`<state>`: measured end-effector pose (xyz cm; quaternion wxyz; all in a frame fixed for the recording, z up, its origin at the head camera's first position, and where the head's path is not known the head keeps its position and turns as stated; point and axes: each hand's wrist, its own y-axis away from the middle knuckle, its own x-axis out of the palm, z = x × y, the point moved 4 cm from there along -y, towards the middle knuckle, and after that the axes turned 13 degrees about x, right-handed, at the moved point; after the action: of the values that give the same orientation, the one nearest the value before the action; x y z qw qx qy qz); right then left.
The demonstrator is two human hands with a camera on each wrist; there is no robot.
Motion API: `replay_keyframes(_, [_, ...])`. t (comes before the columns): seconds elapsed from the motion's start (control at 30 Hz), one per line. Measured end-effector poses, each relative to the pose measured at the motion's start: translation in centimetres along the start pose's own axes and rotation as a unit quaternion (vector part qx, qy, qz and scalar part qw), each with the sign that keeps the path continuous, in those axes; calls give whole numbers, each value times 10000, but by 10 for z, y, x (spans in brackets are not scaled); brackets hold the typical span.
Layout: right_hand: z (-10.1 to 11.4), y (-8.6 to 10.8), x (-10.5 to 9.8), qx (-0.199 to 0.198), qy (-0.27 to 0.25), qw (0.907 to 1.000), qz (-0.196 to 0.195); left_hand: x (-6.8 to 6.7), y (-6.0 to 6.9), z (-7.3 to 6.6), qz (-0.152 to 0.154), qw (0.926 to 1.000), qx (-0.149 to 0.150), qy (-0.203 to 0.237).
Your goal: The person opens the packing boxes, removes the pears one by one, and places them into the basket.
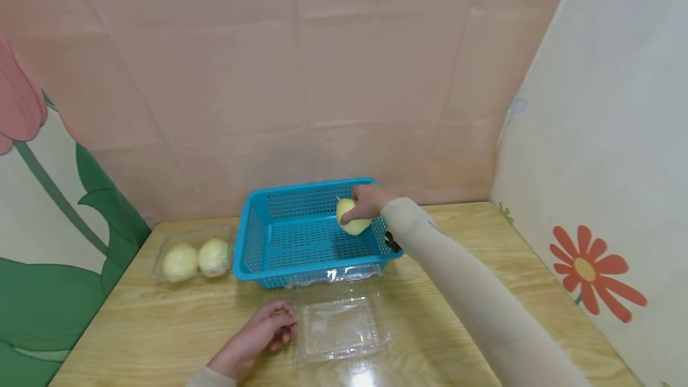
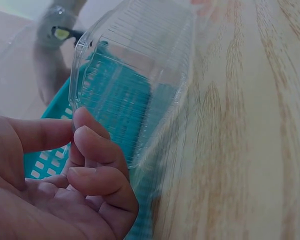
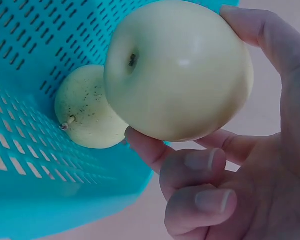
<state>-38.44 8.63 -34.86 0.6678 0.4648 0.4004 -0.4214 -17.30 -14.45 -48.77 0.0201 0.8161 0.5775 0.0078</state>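
Note:
My right hand holds a pale yellow-green pear over the right end of a blue plastic basket. In the right wrist view, thumb and fingers sit on opposite sides of this pear. Behind it, a second pear with a short stem lies in the basket. My left hand pinches the left edge of a clear plastic box between thumb and index finger. That box stands open in front of the basket, with no fruit visible inside.
Left of the basket, another clear plastic box holds two pale pears. Everything stands on a wood-grain table. A pink backdrop rises behind, and a white wall with a printed flower stands at the right.

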Motion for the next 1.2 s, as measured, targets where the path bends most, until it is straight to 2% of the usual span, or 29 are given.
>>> replay_keyframes(0.2, [-2,-7,3,156,-10,9998,126,-1,0,-1,18,10000,4,-55])
replay_keyframes(0.47, [-11,-24,21,299,-28,9993,209,-2,2,2,14,10000,20,-64])
replay_keyframes(0.77, [-2,-11,20,410,-106,9987,297,-2,2,-2,10,9999,5,-122])
replay_keyframes(1.07, [1,-8,22,522,-49,9983,264,-1,2,-2,18,9999,76,-93])
replay_keyframes(1.2, [-2,-10,25,630,163,9973,350,0,3,-1,44,10000,53,-41])
